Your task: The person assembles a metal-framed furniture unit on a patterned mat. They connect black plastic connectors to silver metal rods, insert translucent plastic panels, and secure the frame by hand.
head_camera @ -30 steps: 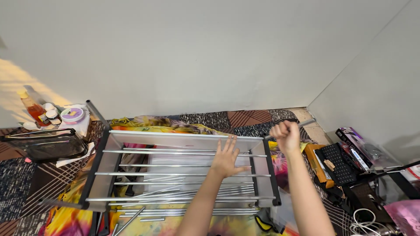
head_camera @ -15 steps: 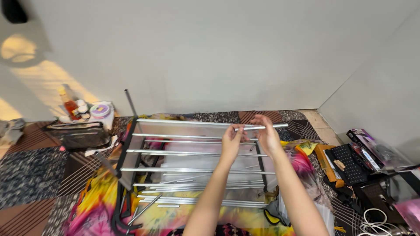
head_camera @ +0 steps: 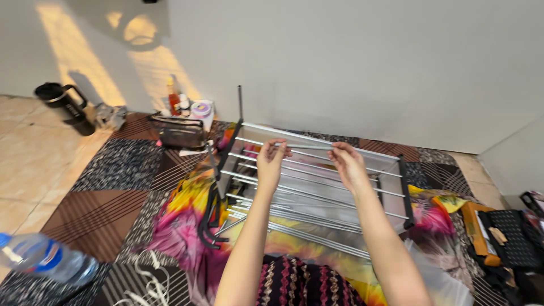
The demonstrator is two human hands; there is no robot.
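I am kneeling over the metal rack frame (head_camera: 317,181), which is lying flat on the bright floral cloth (head_camera: 187,232) spread over the patterned rug (head_camera: 119,170). Both my hands are holding one loose silver rod (head_camera: 309,146) level above the frame's far end: my left hand (head_camera: 271,161) is pinching it near one end, my right hand (head_camera: 347,161) is closing around it further along. To seat it well, I judge I should be keeping the rod parallel to the rungs already fitted and lining each end up with the black side rails (head_camera: 403,192) before pressing, not forcing one end first.

More loose rods (head_camera: 294,226) are lying across the near part of the frame, and they could be getting in the way or rolling. A black curved part (head_camera: 208,221) is resting by the left rail. Beyond the frame, a bag (head_camera: 178,131) and small bottles and jars (head_camera: 187,105) are standing by the wall, with a dark jug (head_camera: 62,102) further left. A plastic water bottle (head_camera: 45,259) is lying near my left side, and an orange case with tools (head_camera: 504,238) is sitting to my right.
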